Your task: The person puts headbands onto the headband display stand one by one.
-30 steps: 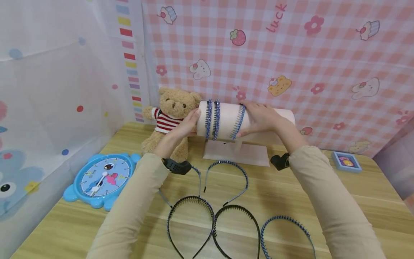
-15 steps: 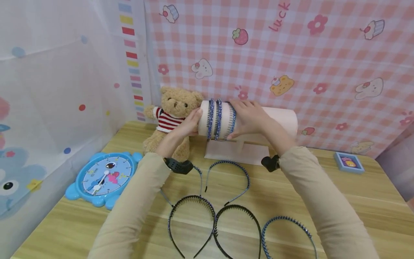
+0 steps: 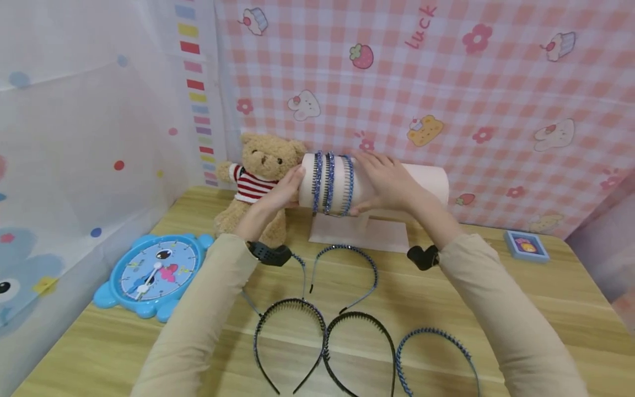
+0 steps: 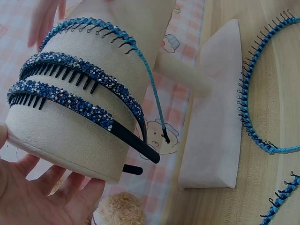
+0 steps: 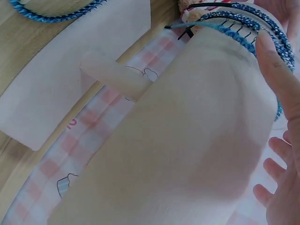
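Observation:
A pale cylindrical headband stand (image 3: 372, 190) bears two dark headbands (image 3: 316, 184) crusted with blue glitter near its left end. To their right sits a blue braided headband (image 3: 349, 184) with wire teeth; its free end (image 4: 164, 133) dangles below the roll. My left hand (image 3: 285, 190) supports the stand's left end, fingers extended along the edge in the left wrist view. My right hand (image 3: 389, 182) spans the roll just right of the braided headband. In the right wrist view, its thumb (image 5: 267, 47) touches that headband, while the other fingers spread loosely behind the roll.
Several more headbands (image 3: 359, 313) lie on the wooden table in front. Behind my left arm sit a teddy bear (image 3: 268, 165) and a blue toy clock (image 3: 156, 275). A small blue frame (image 3: 527, 246) is at the right, and a checked cloth (image 3: 421, 82) hangs behind.
The braided headband has slid left along the roll, closer to the two glitter ones, and straightened from a slant. My right hand moved left with it; the left hand stayed at the end.

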{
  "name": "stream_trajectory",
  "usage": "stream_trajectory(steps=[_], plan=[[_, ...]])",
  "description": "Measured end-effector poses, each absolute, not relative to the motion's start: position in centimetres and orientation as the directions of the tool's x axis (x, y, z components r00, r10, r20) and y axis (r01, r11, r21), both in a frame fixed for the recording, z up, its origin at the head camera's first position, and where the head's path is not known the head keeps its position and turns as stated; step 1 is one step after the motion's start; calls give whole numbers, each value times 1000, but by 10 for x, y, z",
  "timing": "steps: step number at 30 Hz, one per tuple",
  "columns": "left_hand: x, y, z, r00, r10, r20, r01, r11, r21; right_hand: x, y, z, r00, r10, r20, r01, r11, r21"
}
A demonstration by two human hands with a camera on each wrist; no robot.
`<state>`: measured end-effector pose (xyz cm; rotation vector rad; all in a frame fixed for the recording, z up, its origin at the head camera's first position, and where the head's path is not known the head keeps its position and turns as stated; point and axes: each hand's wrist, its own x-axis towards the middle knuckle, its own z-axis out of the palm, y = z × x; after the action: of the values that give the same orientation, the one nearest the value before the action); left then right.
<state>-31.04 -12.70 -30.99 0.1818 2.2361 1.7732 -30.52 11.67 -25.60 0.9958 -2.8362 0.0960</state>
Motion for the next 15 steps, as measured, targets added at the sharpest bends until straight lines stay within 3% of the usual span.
stream_trajectory(steps=[10,15], plan=[[-310,-127,-311,-954,266,-135,-71,239,968,-282,151,-265,-747,-612,259,-661,726,-192],[-309,-127,-309,-953,277,-123,-56,238,970,-273,162,-281,-671,-594,443,-736,602,-308]])
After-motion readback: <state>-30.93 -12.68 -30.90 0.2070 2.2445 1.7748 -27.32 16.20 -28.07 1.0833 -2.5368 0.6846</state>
